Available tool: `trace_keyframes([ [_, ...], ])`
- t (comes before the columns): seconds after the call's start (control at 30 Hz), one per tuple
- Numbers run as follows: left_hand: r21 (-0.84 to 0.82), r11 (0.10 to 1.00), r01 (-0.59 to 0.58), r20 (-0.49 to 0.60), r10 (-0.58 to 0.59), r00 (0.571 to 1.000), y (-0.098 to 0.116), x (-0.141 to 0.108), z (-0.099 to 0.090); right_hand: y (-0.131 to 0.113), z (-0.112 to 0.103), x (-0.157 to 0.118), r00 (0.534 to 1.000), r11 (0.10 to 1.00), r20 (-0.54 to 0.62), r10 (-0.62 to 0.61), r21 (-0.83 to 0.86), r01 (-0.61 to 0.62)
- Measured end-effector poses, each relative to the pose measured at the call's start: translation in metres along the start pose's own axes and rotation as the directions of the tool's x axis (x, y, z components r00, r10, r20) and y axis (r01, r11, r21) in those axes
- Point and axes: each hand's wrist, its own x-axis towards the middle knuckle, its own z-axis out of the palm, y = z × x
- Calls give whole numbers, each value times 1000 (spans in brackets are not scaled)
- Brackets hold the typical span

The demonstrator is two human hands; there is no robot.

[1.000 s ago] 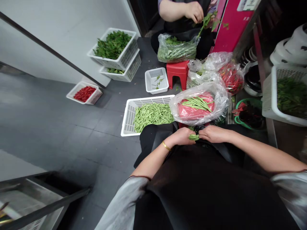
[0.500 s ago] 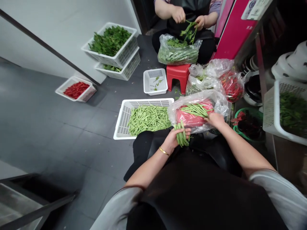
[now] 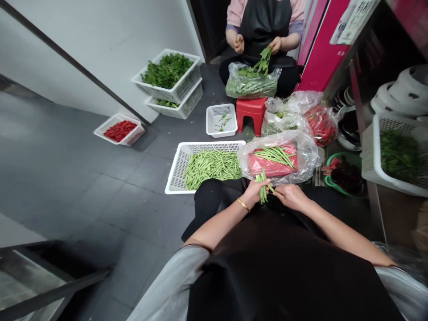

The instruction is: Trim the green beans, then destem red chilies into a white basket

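My left hand [image 3: 256, 191] is closed around a small bunch of green beans [image 3: 263, 187] above my lap. Right beside it, my right hand [image 3: 290, 196] is closed, its fingertips pinching at the bean ends; the exact grip is small and partly hidden. Beyond both hands, long green beans [image 3: 276, 155] lie on a pink bag [image 3: 259, 165] inside a clear plastic bag [image 3: 309, 154]. To the left of that bag, a white perforated basket [image 3: 174, 173] holds a heap of bean pieces [image 3: 212, 168].
Across from me a person [image 3: 265, 26] handles leafy stems over a bag on a red stool [image 3: 250, 107]. A small white basket [image 3: 209, 120], stacked baskets of greens [image 3: 177, 96] and a basket of red peppers [image 3: 113, 139] stand on the floor. At right are a green basin [image 3: 334, 185] and shelf basket [image 3: 371, 156].
My right hand has moved from the long beans on the pink bag back to my left hand. The person opposite has lowered one hand away from the stems. The view has shifted slightly.
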Motion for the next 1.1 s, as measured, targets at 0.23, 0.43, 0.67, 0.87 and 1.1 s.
trace_keyframes([
  [0.23, 161, 976, -150, 360, 84, 929, 18, -52, -7, -26, -3, -21, 956, 864, 62, -285, 448, 228],
  [0.43, -21, 939, -342, 78, 343, 936, 21, -61, 0, -27, -12, -27, 986, 916, -138, 90, 401, -28],
  [0.67, -14, 941, -338, 123, 338, 933, 12, -64, 8, -58, -10, -18, 918, 925, -379, -120, 293, 242],
  [0.87, 134, 974, -185, 475, 101, 874, 15, -63, -9, -39, -5, -29, 990, 556, 78, 118, 821, -131],
  [1.1, 242, 970, -4, 661, -162, 732, 22, -52, -26, -9, -8, -23, 966, 363, 207, 153, 898, -249],
])
